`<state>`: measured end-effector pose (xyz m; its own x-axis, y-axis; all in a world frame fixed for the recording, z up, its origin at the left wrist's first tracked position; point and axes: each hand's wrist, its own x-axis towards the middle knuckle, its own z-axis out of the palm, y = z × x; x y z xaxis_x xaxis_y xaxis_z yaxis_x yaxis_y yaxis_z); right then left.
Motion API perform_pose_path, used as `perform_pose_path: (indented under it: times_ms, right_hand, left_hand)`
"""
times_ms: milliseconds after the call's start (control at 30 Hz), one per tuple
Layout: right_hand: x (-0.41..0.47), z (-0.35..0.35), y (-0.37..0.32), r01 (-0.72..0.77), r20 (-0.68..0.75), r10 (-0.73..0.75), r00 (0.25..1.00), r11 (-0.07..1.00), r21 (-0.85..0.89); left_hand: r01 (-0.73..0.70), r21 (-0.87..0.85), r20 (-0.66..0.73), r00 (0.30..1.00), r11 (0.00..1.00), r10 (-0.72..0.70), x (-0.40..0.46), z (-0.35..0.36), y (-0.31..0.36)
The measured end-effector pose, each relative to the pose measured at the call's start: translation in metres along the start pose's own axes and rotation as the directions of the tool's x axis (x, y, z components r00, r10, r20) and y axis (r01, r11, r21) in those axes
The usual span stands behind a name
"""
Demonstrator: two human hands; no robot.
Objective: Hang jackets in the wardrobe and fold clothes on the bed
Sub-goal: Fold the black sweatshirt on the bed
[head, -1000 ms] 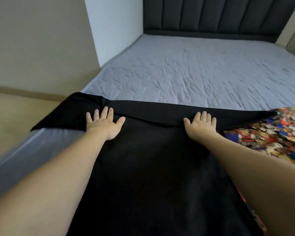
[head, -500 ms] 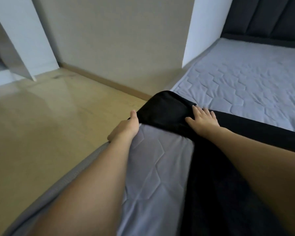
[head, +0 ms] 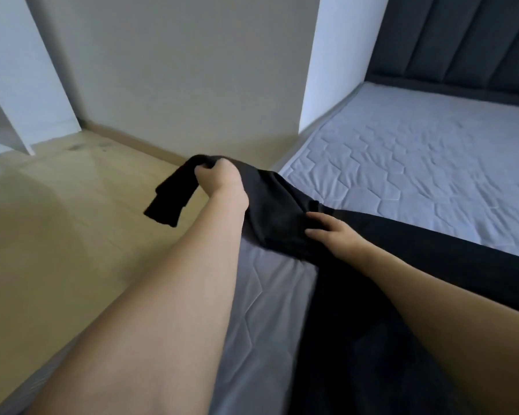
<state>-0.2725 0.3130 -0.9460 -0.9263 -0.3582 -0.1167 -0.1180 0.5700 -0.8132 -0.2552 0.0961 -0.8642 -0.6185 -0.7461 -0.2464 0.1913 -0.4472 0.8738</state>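
Since a moment ago our left hand (head: 219, 179) has lifted the end of the black garment (head: 282, 217) clear of the bed (head: 417, 163); it now grips that end in a fist, a loose flap hanging over the floor (head: 57, 235). Our right hand (head: 331, 232) rests on the cloth, fingers straight. The rest of the garment lies across the bed's near edge.

Wooden floor (head: 57, 235) left; beige wall (head: 177, 70) behind; white panel (head: 18, 70) far left.
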Motion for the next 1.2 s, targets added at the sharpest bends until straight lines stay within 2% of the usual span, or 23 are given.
perform_pose_path:
  times_ms: [33,100,167,233,267,300,333,367,400,433,500,567,600,667,700,733,800,867,900,967,1067,1133,1200]
  right_hand:
    - [-0.013,-0.014,-0.002,-0.044,-0.008,0.049,0.999,0.955,0.294]
    - [-0.041,-0.055,0.002,-0.079,-0.073,0.168,0.983,0.75,0.657]
    - [-0.073,-0.106,0.021,-0.046,-0.157,0.331,0.93,0.531,0.846]
    - [-0.114,-0.159,0.05,0.05,-0.204,0.454,0.867,0.328,0.943]
    - [-0.136,-0.183,0.066,0.103,-0.215,0.499,0.84,0.243,0.964]
    - [-0.159,-0.204,0.08,0.147,-0.224,0.543,0.809,0.183,0.972]
    - [-0.18,-0.221,0.095,0.173,-0.225,0.579,0.784,0.144,0.974]
    - [-0.197,-0.234,0.107,0.177,-0.22,0.612,0.76,0.131,0.975]
    - [-0.21,-0.244,0.118,0.159,-0.209,0.639,0.74,0.135,0.978]
    - [-0.218,-0.25,0.127,0.122,-0.19,0.665,0.722,0.148,0.981]
    - [-0.221,-0.255,0.137,0.028,-0.151,0.709,0.689,0.183,0.983]
    - [-0.213,-0.251,0.138,-0.12,-0.16,0.725,0.67,0.319,0.94]
    - [-0.206,-0.246,0.137,-0.215,-0.182,0.72,0.669,0.422,0.88]
    - [-0.189,-0.235,0.134,-0.398,-0.313,0.677,0.666,0.678,0.619]
    - [-0.18,-0.23,0.135,-0.466,-0.427,0.6,0.677,0.798,0.381]
    - [-0.172,-0.229,0.135,-0.493,-0.516,0.474,0.714,0.863,0.11]
    - [-0.163,-0.231,0.131,-0.453,-0.548,0.251,0.798,0.849,-0.272]
    - [-0.157,-0.238,0.131,-0.456,-0.554,0.201,0.808,0.809,-0.371]
    - [-0.155,-0.242,0.131,-0.502,-0.563,0.247,0.789,0.788,-0.357]
    - [-0.157,-0.242,0.126,-0.651,-0.529,0.458,0.714,0.713,-0.26]
    - [-0.166,-0.24,0.113,-0.806,-0.274,0.764,0.584,0.585,-0.086]
    - [-0.174,-0.244,0.11,-0.83,-0.109,0.826,0.553,0.558,0.014]
    - [-0.181,-0.251,0.108,-0.799,-0.051,0.809,0.586,0.587,0.134]
  left_hand:
    - [-0.147,0.05,0.063,0.988,0.988,0.144,-0.015,0.014,0.0]
    - [-0.444,0.239,0.262,0.886,0.863,0.383,-0.061,0.04,-0.009]
    - [-0.691,0.316,0.528,0.698,0.65,0.484,-0.101,0.055,-0.035]
    - [-0.894,0.267,0.773,0.421,0.359,0.475,-0.145,0.059,-0.067]
    - [-0.954,0.205,0.881,0.277,0.217,0.385,-0.165,0.059,-0.088]
    - [-0.986,0.132,0.968,0.151,0.104,0.2,-0.184,0.058,-0.11]
    - [-0.998,0.058,0.997,0.057,0.021,-0.055,-0.201,0.055,-0.13]
    - [-0.999,0.016,0.951,0.025,-0.032,-0.309,-0.213,0.051,-0.146]
    - [-0.999,0.017,0.878,0.039,-0.052,-0.477,-0.218,0.049,-0.158]
    - [-0.998,0.058,0.839,0.067,-0.033,-0.541,-0.22,0.049,-0.165]
    - [-0.981,0.186,0.854,0.13,0.063,-0.505,-0.218,0.057,-0.163]
    - [-0.942,0.316,0.869,0.238,0.117,-0.433,-0.211,0.069,-0.156]
    - [-0.928,0.363,0.871,0.304,0.089,-0.386,-0.206,0.072,-0.153]
    - [-0.906,0.41,0.866,0.423,-0.103,-0.266,-0.192,0.073,-0.15]
    - [-0.873,0.432,0.848,0.479,-0.228,-0.227,-0.184,0.071,-0.15]
    - [-0.826,0.46,0.816,0.538,-0.327,-0.212,-0.178,0.068,-0.15]
    - [-0.739,0.542,0.72,0.654,-0.4,-0.233,-0.17,0.063,-0.153]
    - [-0.691,0.621,0.637,0.72,-0.371,-0.276,-0.172,0.059,-0.163]
    - [-0.682,0.641,0.62,0.73,-0.352,-0.287,-0.176,0.055,-0.169]
    - [-0.68,0.656,0.625,0.733,-0.327,-0.269,-0.183,0.048,-0.182]
    - [-0.675,0.664,0.645,0.735,-0.323,-0.21,-0.186,0.042,-0.19]
    - [-0.675,0.661,0.629,0.736,-0.328,-0.249,-0.187,0.044,-0.188]
    - [-0.694,0.642,0.608,0.72,-0.326,-0.334,-0.191,0.045,-0.184]
